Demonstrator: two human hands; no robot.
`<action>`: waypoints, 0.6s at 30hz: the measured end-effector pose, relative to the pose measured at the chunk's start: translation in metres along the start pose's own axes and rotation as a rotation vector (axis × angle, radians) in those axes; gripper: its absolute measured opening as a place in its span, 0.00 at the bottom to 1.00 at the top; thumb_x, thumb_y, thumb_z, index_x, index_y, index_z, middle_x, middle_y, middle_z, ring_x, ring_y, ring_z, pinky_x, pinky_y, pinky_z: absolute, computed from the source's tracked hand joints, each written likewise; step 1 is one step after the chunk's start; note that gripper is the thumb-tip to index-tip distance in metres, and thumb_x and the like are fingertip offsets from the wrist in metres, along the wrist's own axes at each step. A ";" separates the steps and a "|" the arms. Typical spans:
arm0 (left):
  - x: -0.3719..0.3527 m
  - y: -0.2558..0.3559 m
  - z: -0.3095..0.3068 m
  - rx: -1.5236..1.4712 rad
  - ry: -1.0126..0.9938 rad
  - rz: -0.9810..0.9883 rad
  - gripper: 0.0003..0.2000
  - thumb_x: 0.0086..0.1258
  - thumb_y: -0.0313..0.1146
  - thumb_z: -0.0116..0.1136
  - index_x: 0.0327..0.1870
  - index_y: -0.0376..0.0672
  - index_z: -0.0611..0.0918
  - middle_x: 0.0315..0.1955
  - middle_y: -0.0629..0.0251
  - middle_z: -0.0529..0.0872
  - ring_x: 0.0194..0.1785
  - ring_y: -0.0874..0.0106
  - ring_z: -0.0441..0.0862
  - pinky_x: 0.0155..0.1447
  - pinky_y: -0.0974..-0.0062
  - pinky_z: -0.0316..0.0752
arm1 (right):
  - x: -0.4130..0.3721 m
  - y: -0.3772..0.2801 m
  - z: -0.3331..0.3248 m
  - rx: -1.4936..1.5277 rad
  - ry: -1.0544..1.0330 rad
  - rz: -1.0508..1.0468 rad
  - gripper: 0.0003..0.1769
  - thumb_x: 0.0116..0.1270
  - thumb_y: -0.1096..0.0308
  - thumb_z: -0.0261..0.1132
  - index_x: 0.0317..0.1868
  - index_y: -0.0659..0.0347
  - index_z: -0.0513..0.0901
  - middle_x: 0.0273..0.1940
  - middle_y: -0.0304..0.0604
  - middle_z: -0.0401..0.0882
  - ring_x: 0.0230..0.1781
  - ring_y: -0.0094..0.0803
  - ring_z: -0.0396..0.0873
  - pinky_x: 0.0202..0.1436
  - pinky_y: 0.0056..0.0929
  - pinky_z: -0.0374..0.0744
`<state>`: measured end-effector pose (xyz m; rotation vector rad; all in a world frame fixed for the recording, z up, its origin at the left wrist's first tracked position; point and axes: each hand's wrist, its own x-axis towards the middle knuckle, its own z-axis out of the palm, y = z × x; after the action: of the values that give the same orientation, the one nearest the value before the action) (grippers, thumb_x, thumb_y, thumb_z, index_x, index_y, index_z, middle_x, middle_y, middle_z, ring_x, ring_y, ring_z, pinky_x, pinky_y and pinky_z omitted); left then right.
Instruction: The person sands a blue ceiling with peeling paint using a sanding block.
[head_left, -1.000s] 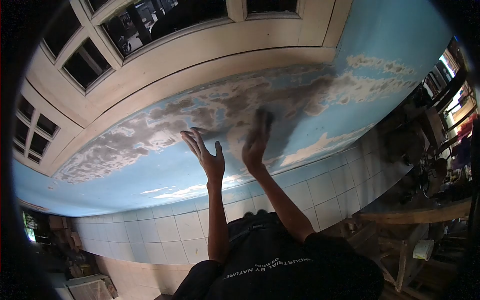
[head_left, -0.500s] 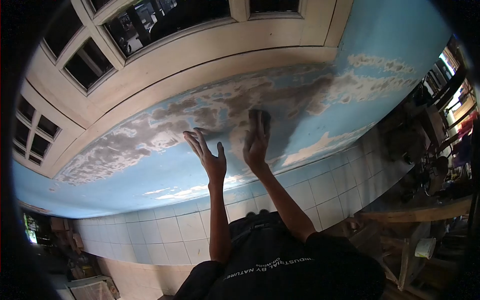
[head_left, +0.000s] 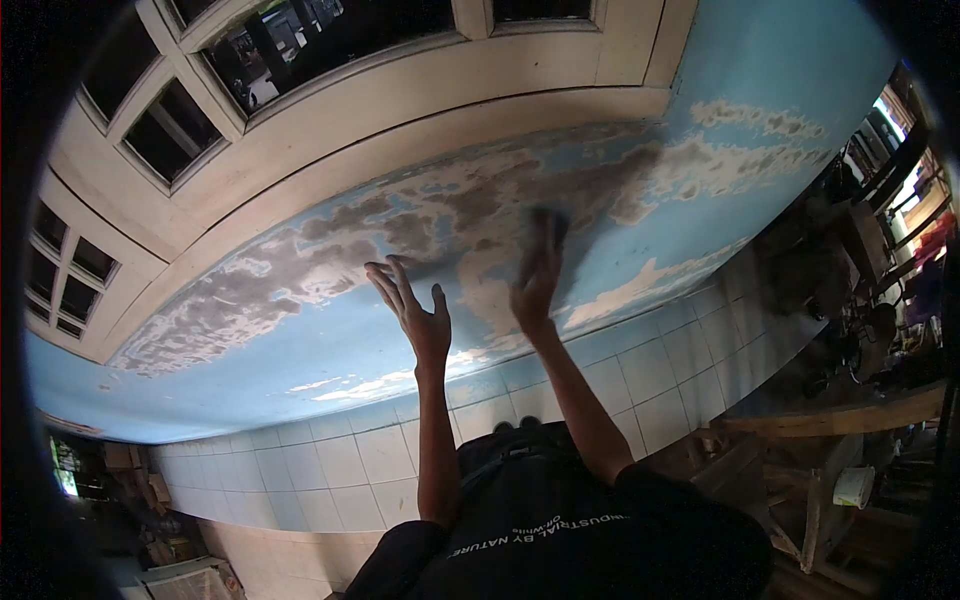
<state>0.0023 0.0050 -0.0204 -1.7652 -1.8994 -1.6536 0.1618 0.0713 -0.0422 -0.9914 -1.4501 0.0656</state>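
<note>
Ahead is a blue wall [head_left: 330,372] with worn grey and whitish patches where the paint is gone. My left hand [head_left: 412,312] rests against it with fingers spread and thumb apart, holding nothing. To its right, my right hand [head_left: 538,275] presses a dark piece of sandpaper [head_left: 549,220] against a worn patch. Fingers and sandpaper are smeared by motion, and the side of the piece facing the wall is hidden.
A cream window frame [head_left: 400,125] with dark panes borders the patch above. White tiles [head_left: 330,462] run along the wall's lower part. At right stand a wooden bench [head_left: 840,422] and a white container [head_left: 853,487]; clutter lies behind them.
My right hand has slid to the right along the wall with the sandpaper and is now blurred. My left hand has stayed in place.
</note>
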 end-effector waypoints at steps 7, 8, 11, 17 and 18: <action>-0.001 0.003 0.000 0.011 0.002 -0.002 0.46 0.61 0.20 0.64 0.79 0.55 0.51 0.79 0.51 0.36 0.81 0.51 0.34 0.79 0.49 0.45 | 0.000 -0.009 0.014 -0.003 0.146 0.108 0.27 0.80 0.64 0.42 0.75 0.65 0.58 0.75 0.56 0.57 0.76 0.58 0.53 0.77 0.52 0.53; -0.001 0.003 0.000 0.011 -0.002 0.000 0.46 0.61 0.20 0.64 0.79 0.55 0.51 0.79 0.51 0.36 0.81 0.51 0.34 0.79 0.49 0.45 | -0.004 -0.011 0.012 -0.005 0.149 0.110 0.27 0.80 0.64 0.42 0.75 0.65 0.58 0.75 0.56 0.57 0.76 0.58 0.53 0.77 0.52 0.53; 0.000 0.001 0.001 0.010 0.021 0.010 0.43 0.62 0.20 0.61 0.79 0.51 0.54 0.78 0.48 0.39 0.80 0.48 0.35 0.77 0.50 0.48 | -0.005 -0.008 0.008 -0.055 -0.024 -0.024 0.27 0.80 0.63 0.43 0.75 0.65 0.58 0.74 0.57 0.58 0.75 0.59 0.54 0.77 0.51 0.53; -0.001 0.001 -0.003 -0.011 -0.005 0.014 0.43 0.62 0.20 0.61 0.79 0.50 0.54 0.78 0.47 0.39 0.80 0.48 0.36 0.77 0.49 0.48 | -0.001 0.011 0.016 -0.012 0.175 0.267 0.28 0.80 0.62 0.44 0.74 0.67 0.58 0.74 0.58 0.58 0.75 0.58 0.54 0.77 0.51 0.51; -0.001 0.001 -0.003 -0.017 -0.003 0.007 0.44 0.61 0.20 0.63 0.79 0.52 0.53 0.78 0.48 0.38 0.80 0.49 0.35 0.77 0.49 0.47 | 0.000 0.002 0.018 -0.013 0.176 0.264 0.28 0.80 0.62 0.44 0.74 0.67 0.58 0.74 0.58 0.58 0.75 0.58 0.54 0.77 0.51 0.51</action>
<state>0.0019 0.0021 -0.0197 -1.7787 -1.8840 -1.6704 0.1480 0.0815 -0.0468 -1.1656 -1.1555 0.1580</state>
